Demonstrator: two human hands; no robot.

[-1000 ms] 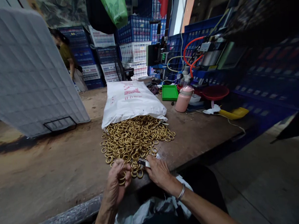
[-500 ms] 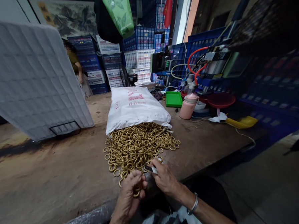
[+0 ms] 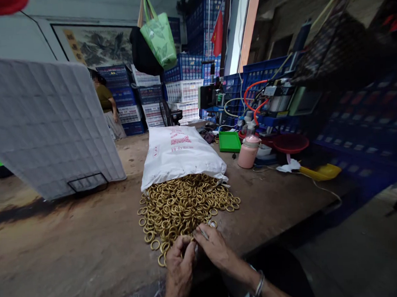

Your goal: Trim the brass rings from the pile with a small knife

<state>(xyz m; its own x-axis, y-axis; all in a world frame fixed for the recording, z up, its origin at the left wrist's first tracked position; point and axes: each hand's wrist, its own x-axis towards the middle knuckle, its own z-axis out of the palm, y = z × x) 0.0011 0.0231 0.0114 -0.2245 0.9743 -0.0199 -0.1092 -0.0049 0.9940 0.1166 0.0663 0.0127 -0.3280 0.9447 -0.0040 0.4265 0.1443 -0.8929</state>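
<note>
Closing up the near end of the tabletop, two bare hands, brought together at the fingertips, seen by me from afar.

Item: right wrist, one silver bracelet.

Item: left hand, fingers curled, thumb and forefinger pinched, apparently on a gold ring; mostly hidden, so I cannot tell how many it holds.

Item: right hand, drawn in tight around a slim tool, pale, its tip out of my sight where the hands meet.

Item: loose rings, just beyond and left of the left hand.

Item: ring heap, straight ahead of both hands, the right reaching slightly farther toward it. Rings lie at every angle; I can assign the heap no long axis, its far end being under the sack.

Item: white sack, lying flat, mouth toward the hands.

Item: pink bottle, upright, right of the sack.

Item: green tray, behind the bottle.

Item: stacked crates, at the back.
</note>
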